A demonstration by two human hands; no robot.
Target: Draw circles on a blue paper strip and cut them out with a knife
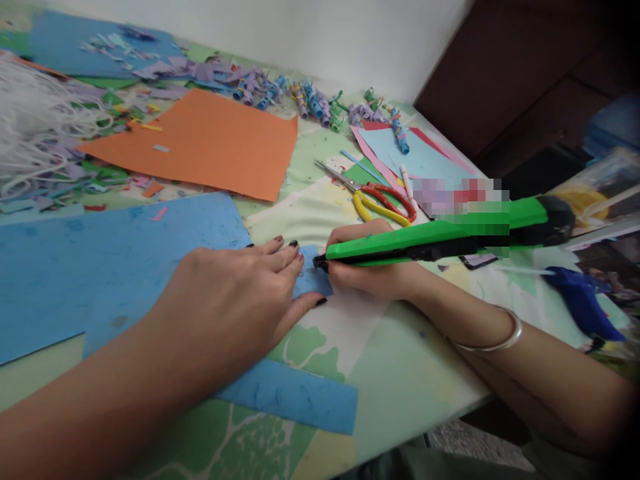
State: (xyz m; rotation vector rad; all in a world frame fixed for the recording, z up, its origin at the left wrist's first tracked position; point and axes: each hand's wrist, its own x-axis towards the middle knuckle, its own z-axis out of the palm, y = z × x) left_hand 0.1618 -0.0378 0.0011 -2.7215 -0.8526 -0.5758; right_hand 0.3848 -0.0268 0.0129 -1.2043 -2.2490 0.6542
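Observation:
My left hand [240, 287] lies flat, fingers stretched, pressing down a small piece of blue craft foam or card [313, 285]. My right hand [373, 279] grips a green and black utility knife [400, 241], its dark tip over the blue piece beside my left fingertips. Whether the blade touches the surface I cannot tell. Under my left forearm runs a blue strip [310, 397], partly hidden. A large blue sheet [100, 260] lies left of the left hand. Just beyond my right hand are scissors [383, 203] with red and yellow handles.
Behind lies an orange sheet [200, 147], with paper scraps and white cord [40, 120] to its left. Several rolled paper tubes [313, 100] line the wall. Coloured sheets [410, 157] lie at the back right. A blue glue gun [583, 300] rests at the right.

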